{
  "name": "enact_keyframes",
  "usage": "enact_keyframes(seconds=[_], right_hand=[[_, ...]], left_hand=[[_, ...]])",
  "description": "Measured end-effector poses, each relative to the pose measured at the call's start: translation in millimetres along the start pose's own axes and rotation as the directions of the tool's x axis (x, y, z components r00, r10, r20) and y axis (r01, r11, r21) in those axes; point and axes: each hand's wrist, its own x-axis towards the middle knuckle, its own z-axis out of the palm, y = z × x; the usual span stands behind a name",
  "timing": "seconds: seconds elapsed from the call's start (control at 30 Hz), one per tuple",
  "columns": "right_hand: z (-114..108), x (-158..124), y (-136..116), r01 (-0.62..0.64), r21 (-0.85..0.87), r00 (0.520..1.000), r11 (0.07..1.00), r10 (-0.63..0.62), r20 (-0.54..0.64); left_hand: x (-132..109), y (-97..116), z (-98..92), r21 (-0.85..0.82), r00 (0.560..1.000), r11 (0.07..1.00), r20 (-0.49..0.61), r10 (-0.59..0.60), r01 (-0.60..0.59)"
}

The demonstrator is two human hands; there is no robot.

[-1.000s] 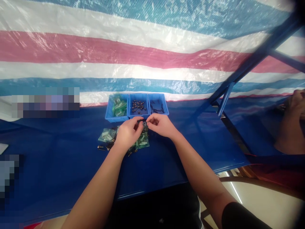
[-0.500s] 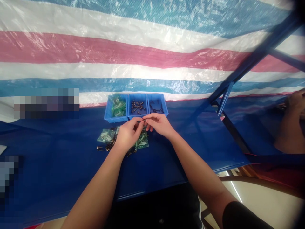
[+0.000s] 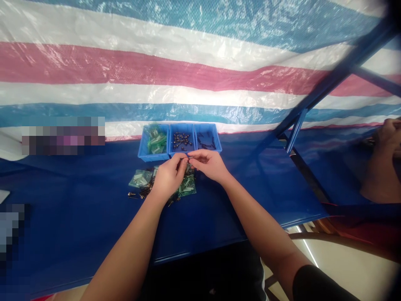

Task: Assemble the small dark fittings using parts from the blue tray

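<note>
My left hand [image 3: 169, 175] and my right hand [image 3: 208, 164] meet over the blue table [image 3: 78, 217], fingertips pinched together on a small dark part [image 3: 189, 157] too tiny to name. Under them lie small green plastic bags [image 3: 187, 186] and a few loose dark parts [image 3: 138, 194]. Just behind stand three blue bins: the left bin [image 3: 143, 150] holds green bags, the middle bin [image 3: 182, 127] small dark parts, the right bin [image 3: 217, 142] thin dark pieces.
A striped red, white and blue tarpaulin [image 3: 188, 71] hangs behind the table. A blue metal frame [image 3: 300, 113] slants up on the right. Another person's hand and arm [image 3: 384, 159] work at the far right. The table's front edge [image 3: 200, 251] runs near my body.
My two hands have drawn closer, and their fingertips now touch at the small part. The bags and bins have not moved.
</note>
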Motion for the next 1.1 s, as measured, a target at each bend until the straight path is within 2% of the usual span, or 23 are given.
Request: enact_keyframes(seconds=[0.23,0.6,0.83,1.1], right_hand=[[0.2,0.3,-3.0,0.002,-0.008,1.000,1.000,-0.003,-0.010],[-0.1,0.2,-7.4,-0.040,-0.032,0.998,0.999,0.039,-0.046],[-1.4,-0.9,-7.0,-0.040,-0.047,0.998,0.998,0.038,-0.040],[-1.3,-0.2,-1.0,0.029,-0.047,0.999,0.998,-0.031,-0.038]], left_hand=[[-0.1,0.5,-0.2,0.015,1.000,1.000,0.008,-0.023,0.023],[-0.7,-0.8,3.3,0.012,0.996,0.999,-0.082,0.032,-0.031],[-0.6,-1.2,1.7,0.023,0.998,0.999,-0.046,0.031,-0.029],[-0.4,-0.5,1.3,0.024,0.999,1.000,-0.039,-0.004,0.005]])
